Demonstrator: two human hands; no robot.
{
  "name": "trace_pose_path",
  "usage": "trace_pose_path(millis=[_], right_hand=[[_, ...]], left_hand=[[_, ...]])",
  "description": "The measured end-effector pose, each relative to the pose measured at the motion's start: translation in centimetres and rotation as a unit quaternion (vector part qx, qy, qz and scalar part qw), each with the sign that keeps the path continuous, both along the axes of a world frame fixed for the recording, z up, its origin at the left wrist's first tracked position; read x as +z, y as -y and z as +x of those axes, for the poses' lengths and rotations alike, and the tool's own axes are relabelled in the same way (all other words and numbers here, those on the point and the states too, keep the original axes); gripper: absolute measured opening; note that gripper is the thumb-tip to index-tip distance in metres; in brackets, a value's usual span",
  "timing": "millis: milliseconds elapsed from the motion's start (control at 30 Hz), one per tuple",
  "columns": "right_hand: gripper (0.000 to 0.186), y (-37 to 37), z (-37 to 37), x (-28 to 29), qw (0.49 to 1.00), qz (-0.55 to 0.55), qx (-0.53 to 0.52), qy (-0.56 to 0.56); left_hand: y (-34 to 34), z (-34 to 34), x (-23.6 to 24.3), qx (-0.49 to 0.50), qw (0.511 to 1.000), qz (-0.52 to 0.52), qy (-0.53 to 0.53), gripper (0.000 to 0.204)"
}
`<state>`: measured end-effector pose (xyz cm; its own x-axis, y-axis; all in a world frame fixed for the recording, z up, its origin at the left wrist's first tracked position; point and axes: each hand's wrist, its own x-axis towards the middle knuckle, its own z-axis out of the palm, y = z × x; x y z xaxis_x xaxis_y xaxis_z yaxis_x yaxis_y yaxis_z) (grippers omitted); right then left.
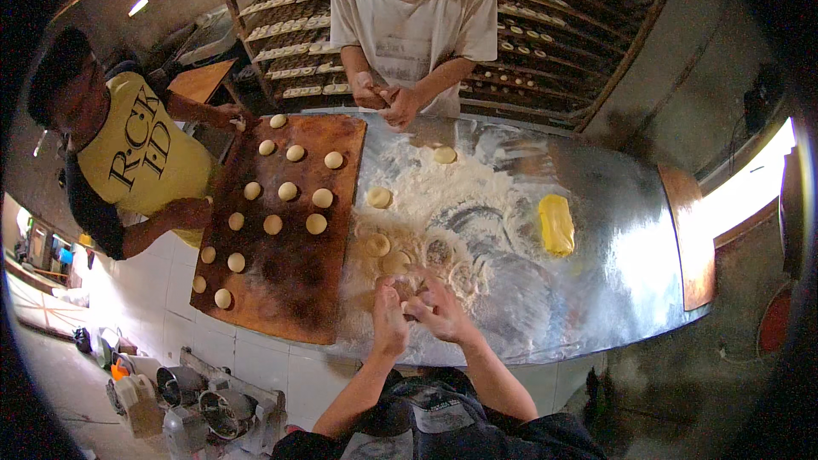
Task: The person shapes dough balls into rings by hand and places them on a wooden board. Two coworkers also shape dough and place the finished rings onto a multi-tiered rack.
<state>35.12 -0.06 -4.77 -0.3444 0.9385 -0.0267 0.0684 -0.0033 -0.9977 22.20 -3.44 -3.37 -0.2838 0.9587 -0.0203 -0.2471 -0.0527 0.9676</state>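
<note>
Over the near edge of the floured metal table, my left hand and my right hand meet, fingers curled together around a small piece of dough. My fingers cover most of that piece. Just beyond them, flattened dough discs lie in the flour. Farther off are a round dough ball and another dough ball near the far edge. Several round dough pieces sit spaced apart on the brown wooden board to my left.
A yellow block, perhaps butter or margarine, lies right of the loose flour. Across the table a person in a white shirt works with both hands together. Someone in yellow stands beside the board. Racks of dough trays fill the back.
</note>
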Motion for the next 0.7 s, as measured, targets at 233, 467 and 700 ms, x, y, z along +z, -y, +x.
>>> trace_pose_path(millis=[233,467,700], right_hand=[[0.057,1.0,-4.6,1.3,0.955,-0.122,0.018,-0.269],[0.057,0.2,-9.6,0.1,0.954,0.272,0.053,-0.116],[0.079,2.3,-13.6,-2.3,0.962,0.003,0.074,-0.262]], left_hand=[[0.4,-4.9,-1.1,0.002,0.944,0.067,-0.324,0.027],[0.7,-10.4,0.5,-0.037,0.944,0.063,-0.322,0.022],[1.2,-15.7,1.4,0.018,0.802,0.263,-0.536,0.018]])
